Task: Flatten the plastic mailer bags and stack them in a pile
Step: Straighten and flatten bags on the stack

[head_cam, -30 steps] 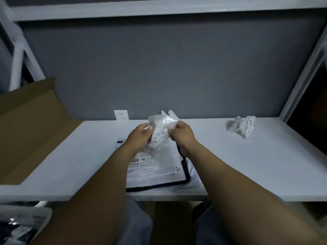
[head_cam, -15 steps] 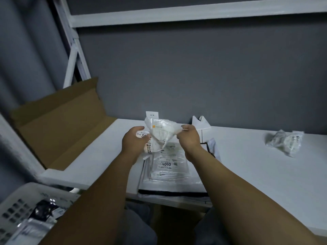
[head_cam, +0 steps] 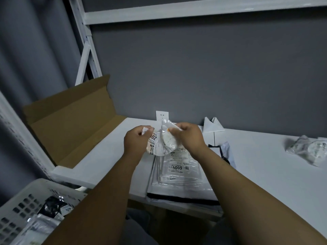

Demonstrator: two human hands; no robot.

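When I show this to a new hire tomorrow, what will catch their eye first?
Most likely the left hand and right hand at centre, both gripping a crumpled bag above the pile of flat mailers on the table. Next comes the big open box at the left, then a loose bag lying crumpled at the table's far right.

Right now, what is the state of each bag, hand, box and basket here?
Held bag, crumpled, up in the air.
Left hand, gripping the held bag.
Right hand, pinching the held bag.
Pile of bags, flat on the table.
Bag at the right, crumpled, alone on the table.
Cardboard box, open.
Basket, holding more bags.
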